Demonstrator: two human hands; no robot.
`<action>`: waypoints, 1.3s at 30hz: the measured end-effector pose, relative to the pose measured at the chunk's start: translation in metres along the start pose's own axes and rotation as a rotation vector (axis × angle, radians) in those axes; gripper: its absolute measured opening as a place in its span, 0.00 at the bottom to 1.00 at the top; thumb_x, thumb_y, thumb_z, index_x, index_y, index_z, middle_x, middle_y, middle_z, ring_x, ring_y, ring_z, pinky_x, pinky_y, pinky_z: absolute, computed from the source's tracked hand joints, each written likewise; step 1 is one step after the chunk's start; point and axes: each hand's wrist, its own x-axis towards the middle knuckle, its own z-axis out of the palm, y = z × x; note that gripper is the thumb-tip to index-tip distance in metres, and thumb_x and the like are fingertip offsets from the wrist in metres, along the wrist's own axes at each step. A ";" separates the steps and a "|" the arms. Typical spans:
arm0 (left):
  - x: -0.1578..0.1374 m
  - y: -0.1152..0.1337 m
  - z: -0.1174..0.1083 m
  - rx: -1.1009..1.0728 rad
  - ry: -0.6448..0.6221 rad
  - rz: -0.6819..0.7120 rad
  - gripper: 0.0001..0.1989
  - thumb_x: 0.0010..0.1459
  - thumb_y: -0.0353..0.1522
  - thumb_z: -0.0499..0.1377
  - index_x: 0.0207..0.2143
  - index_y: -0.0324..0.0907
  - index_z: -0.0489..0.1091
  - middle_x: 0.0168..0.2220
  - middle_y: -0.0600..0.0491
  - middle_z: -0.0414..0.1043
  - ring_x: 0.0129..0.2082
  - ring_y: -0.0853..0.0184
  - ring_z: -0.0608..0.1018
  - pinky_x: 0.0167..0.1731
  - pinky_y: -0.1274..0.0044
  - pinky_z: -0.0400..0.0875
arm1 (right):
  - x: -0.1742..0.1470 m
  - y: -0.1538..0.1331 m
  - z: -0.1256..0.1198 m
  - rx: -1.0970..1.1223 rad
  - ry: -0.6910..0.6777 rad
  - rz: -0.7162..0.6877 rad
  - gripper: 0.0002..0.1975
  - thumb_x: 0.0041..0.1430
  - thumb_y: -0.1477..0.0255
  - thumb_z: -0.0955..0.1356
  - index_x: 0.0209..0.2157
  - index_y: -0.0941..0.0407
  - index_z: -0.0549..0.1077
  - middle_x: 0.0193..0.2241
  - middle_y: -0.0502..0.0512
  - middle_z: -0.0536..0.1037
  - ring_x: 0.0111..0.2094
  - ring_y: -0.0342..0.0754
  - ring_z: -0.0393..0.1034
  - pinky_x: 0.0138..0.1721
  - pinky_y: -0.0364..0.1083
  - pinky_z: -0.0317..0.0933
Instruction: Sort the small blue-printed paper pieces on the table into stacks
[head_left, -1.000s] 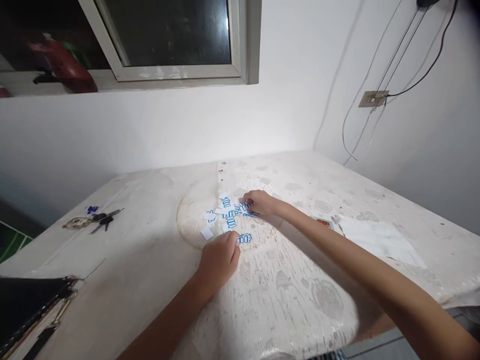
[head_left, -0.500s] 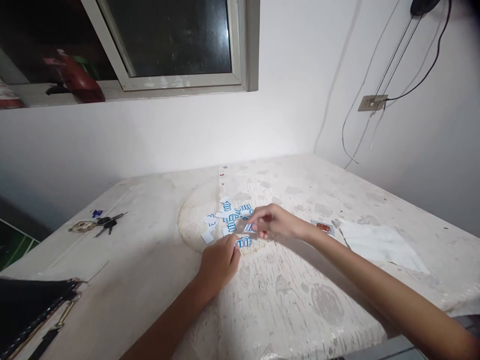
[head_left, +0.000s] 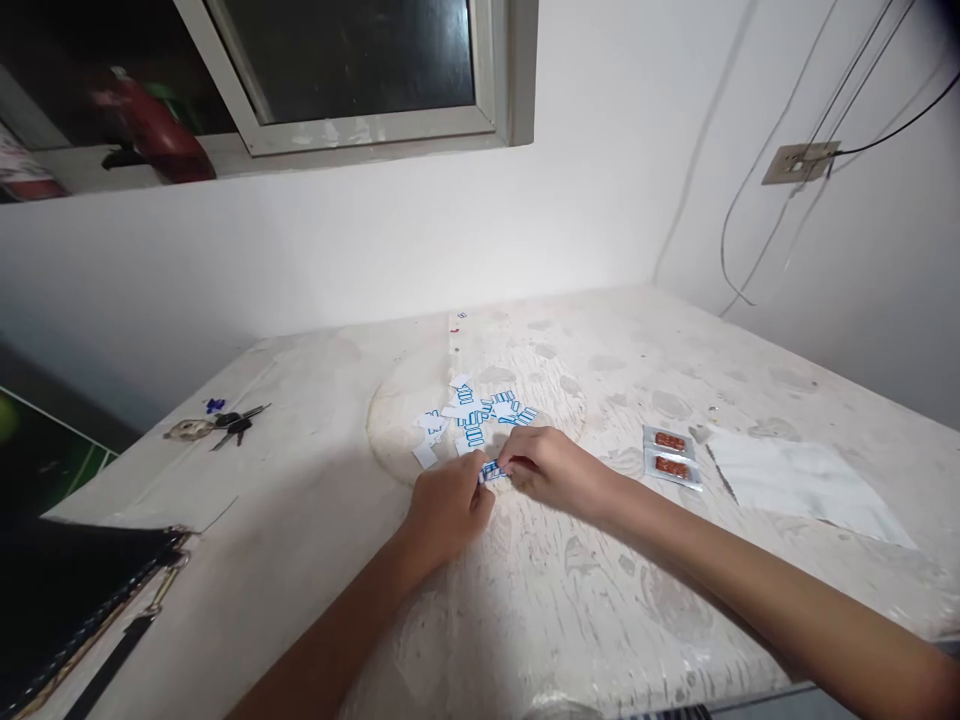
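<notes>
Both hands meet low over the middle of the table. My left hand is closed, its thumb and fingertips gripping the left end of a small white paper piece with blue markings. At that piece's right end, my right hand is pinched with its fingertips together; whether the piece is between them or only touched is hard to see. Just beyond the hands lies a loose pile of paper pieces, some printed with blue bars and some plain white. One blank paper piece sits left of the pile.
Two foil blister packs and a white sheet lie to the right. Keys rest at the far left, with a black bag nearer me. A wall with a window and hanging cables backs the table.
My right hand has come down from above the pile to the left hand, bringing its paper piece. A blue-barred piece now shows at the pile's right side. The view has shifted slightly.
</notes>
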 end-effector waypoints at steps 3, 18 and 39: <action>0.000 0.001 0.000 0.006 0.005 0.000 0.05 0.53 0.29 0.46 0.32 0.43 0.60 0.28 0.57 0.68 0.24 0.70 0.69 0.21 0.77 0.50 | -0.001 0.000 0.006 -0.026 0.004 0.011 0.12 0.50 0.84 0.60 0.28 0.58 0.71 0.29 0.52 0.72 0.31 0.42 0.65 0.33 0.41 0.57; 0.000 0.005 0.000 -0.017 -0.009 -0.008 0.08 0.57 0.31 0.44 0.33 0.42 0.61 0.30 0.55 0.70 0.28 0.68 0.71 0.24 0.77 0.56 | -0.005 -0.001 0.016 -0.066 0.023 0.094 0.10 0.54 0.80 0.60 0.31 0.56 0.71 0.30 0.52 0.70 0.30 0.42 0.63 0.30 0.41 0.55; -0.002 -0.001 -0.001 -0.108 0.010 -0.042 0.11 0.60 0.33 0.42 0.37 0.43 0.62 0.32 0.54 0.71 0.29 0.69 0.72 0.26 0.79 0.57 | 0.000 0.008 0.020 0.093 0.037 0.164 0.09 0.50 0.81 0.62 0.32 0.56 0.70 0.31 0.52 0.72 0.29 0.42 0.63 0.30 0.41 0.56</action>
